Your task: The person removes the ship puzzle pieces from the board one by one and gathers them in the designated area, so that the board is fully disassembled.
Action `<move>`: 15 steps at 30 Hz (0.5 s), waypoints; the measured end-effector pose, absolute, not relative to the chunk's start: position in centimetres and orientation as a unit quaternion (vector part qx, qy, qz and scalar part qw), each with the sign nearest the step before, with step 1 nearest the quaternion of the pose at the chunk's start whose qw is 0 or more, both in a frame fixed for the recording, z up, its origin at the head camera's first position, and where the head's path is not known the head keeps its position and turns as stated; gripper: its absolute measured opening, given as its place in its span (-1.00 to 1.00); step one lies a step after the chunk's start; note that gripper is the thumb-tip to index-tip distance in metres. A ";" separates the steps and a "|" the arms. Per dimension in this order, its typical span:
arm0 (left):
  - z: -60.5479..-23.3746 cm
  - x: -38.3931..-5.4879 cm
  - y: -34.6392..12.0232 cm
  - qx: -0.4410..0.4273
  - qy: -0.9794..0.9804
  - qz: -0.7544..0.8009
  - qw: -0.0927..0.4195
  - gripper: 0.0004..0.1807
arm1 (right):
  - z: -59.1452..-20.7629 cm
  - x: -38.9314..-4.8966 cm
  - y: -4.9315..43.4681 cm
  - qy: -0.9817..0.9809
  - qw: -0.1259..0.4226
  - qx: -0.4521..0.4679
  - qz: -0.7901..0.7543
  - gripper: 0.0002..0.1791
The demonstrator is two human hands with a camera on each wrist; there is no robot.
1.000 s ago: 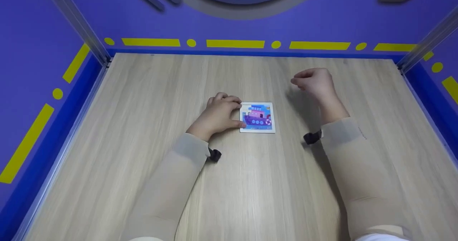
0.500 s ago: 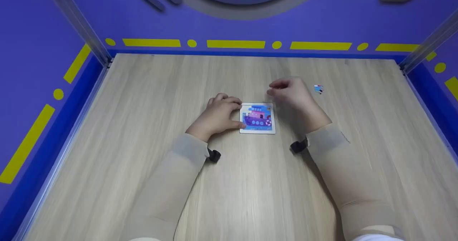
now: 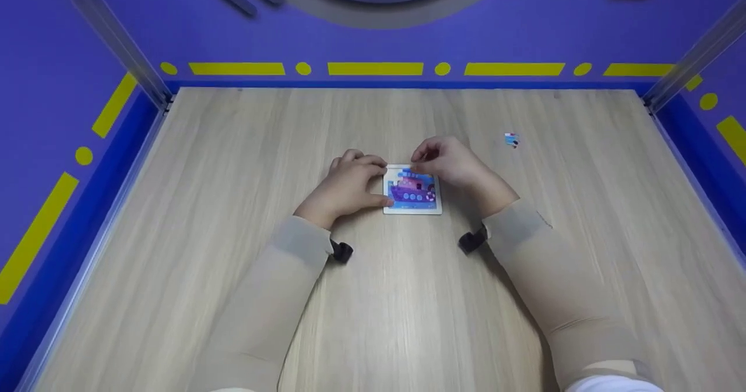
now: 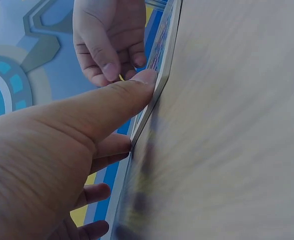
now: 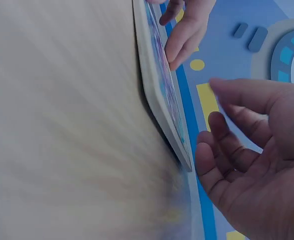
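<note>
A square jigsaw puzzle [image 3: 412, 196] with a purple and pink ship in a white frame lies flat on the table. My left hand [image 3: 345, 191] grips its left edge, the thumb on the near corner and a finger at the far corner. Over the puzzle's far edge is my right hand [image 3: 453, 163], thumb and fingertips together. In the left wrist view, a thin yellow sliver of a puzzle piece [image 4: 121, 77] shows at the right hand's fingertips; the rest of it is hidden. The right wrist view shows the puzzle's pale side edge [image 5: 162, 107].
A loose puzzle piece [image 3: 512, 140], blue, white and red, lies on the wooden table [image 3: 361, 310] to the right of the puzzle. Blue-purple panels [image 3: 373, 48] with yellow marks stand around the table's back and sides.
My right hand has moved left and nearer, from above the right side of the table to the puzzle's far edge, uncovering the loose piece. My left hand keeps its hold on the puzzle.
</note>
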State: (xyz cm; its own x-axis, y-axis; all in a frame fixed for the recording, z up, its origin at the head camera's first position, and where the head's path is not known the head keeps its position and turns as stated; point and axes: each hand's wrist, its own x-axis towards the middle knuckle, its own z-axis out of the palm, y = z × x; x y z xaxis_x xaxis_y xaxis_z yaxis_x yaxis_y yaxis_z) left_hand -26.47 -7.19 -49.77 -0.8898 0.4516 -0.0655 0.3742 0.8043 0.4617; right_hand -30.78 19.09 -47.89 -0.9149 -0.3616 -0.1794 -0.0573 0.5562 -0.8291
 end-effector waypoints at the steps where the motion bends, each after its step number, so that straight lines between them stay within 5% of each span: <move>1: -49.8 -26.5 -7.2 0.220 0.945 0.224 0.087 -0.17 | -48.0 -30.7 19.0 0.866 0.169 -0.127 -0.453 -0.81; 15: -49.6 -26.4 -7.3 0.227 0.944 0.223 0.087 -0.17 | -48.9 -30.1 17.8 0.895 0.170 -0.186 -0.368 -0.68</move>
State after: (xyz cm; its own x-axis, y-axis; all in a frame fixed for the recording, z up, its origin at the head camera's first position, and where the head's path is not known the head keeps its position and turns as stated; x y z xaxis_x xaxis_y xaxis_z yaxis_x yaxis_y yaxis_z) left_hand -26.43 -7.27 -49.60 -0.8822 0.4666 -0.0636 0.3888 0.7978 0.4608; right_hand -30.09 17.75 -48.92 -0.8726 -0.4587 -0.1678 -0.2085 0.6604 -0.7214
